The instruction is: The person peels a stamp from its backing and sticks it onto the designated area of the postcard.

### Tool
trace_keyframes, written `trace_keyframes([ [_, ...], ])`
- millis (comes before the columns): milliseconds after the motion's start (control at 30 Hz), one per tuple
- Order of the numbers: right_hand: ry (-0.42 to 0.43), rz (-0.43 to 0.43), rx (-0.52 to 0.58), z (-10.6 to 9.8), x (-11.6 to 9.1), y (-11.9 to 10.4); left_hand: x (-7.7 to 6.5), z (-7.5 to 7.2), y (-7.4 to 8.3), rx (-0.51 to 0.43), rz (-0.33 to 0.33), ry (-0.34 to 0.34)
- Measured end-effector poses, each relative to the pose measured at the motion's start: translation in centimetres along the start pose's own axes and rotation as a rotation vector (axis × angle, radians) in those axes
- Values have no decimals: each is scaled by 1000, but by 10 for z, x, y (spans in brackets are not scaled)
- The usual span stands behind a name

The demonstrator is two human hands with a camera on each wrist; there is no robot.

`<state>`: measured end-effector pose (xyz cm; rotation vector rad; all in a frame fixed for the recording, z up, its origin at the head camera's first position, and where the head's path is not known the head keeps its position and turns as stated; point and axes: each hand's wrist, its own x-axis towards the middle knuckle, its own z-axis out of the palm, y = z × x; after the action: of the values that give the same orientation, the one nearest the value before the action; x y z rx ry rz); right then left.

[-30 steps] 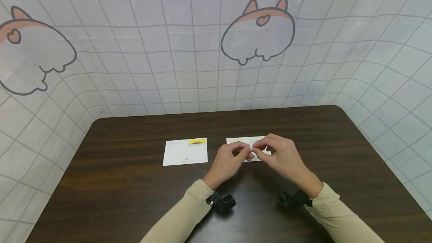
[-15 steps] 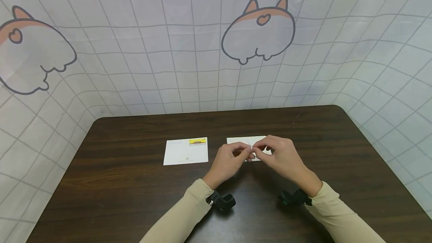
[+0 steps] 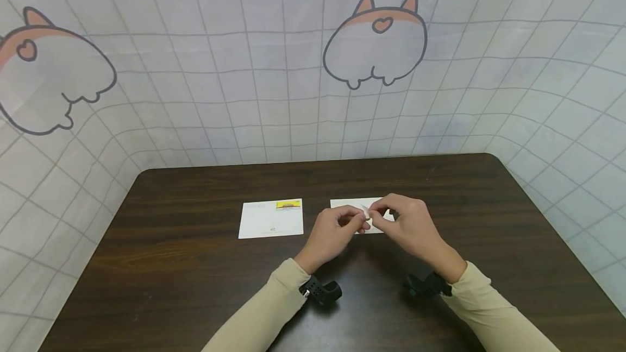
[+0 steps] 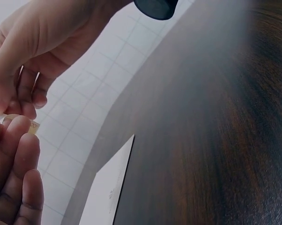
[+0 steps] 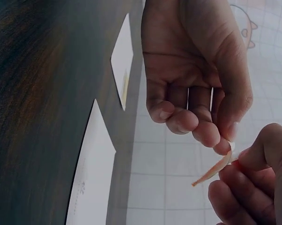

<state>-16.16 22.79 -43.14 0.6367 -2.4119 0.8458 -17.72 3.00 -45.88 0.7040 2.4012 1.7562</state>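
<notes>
Both hands meet over a white postcard [image 3: 342, 203], which they partly hide in the head view. Between their fingertips is a small postage stamp [image 5: 211, 172], curved, orange-yellow, with a toothed edge. My left hand [image 3: 335, 232] pinches it between thumb and fingers from one side. My right hand [image 3: 408, 227] pinches from the other side, thumb against the fingers, where a pale whitish bit shows beside the stamp. In the left wrist view only a corner of the stamp [image 4: 34, 126] with printed marks sticks out past the fingers.
A second white postcard [image 3: 261, 221] lies to the left, a yellow stamp [image 3: 287, 205] at its upper right corner. Both cards are on a dark wooden table [image 3: 186, 265]. A white grid-patterned cloth [image 3: 235, 96] hangs behind the table and along its sides.
The fingertips have drawn slightly apart, the right hand shifting a little to the right. A whitish sliver and an orange-brown edge now show between them. The cards lie as before.
</notes>
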Motion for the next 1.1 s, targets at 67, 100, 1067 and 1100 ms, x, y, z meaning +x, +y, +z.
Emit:
trace_keyframes([
  [67, -5, 34, 8, -1, 0, 0, 0, 0, 0, 1, 3, -2],
  [100, -9, 53, 14, -2, 1, -1, 0, -1, 0, 4, 3, -4],
  [1067, -16, 263, 122, -14, 10, 2, 2, -9, 0, -20, -70, -1],
  [1100, -11, 264, 120, -15, 11, 2, 3, -10, 0, -20, -69, -3],
])
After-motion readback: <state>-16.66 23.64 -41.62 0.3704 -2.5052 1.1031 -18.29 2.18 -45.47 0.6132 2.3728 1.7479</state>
